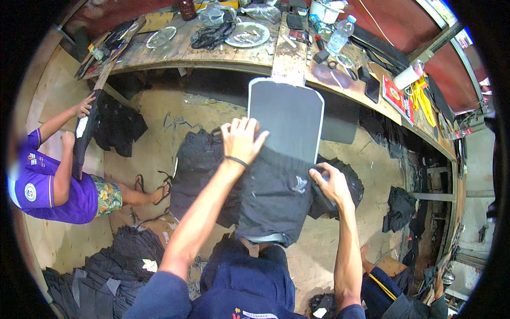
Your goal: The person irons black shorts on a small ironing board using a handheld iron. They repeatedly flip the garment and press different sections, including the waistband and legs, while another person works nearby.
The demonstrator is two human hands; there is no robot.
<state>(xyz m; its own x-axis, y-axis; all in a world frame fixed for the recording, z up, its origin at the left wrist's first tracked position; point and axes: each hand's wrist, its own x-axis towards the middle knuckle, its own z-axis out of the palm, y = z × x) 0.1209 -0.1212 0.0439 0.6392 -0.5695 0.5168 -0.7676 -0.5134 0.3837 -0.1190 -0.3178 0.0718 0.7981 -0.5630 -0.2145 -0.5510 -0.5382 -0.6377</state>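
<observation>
A dark flat board with a pale edge juts toward me from the workbench. Black shorts are drawn over its near end, with a small light mark by their right edge. My left hand lies with fingers spread at the board's left edge, just above the cloth. At the opposite side, my right hand pinches the upper right edge of the shorts between thumb and fingers. More black cloth lies below, partly hidden behind the shorts and my arms.
The wooden workbench curves across the back, carrying a white plate, a plastic bottle and a phone. A co-worker at left handles a dark board. Black garments pile at lower left. Another person sits lower right.
</observation>
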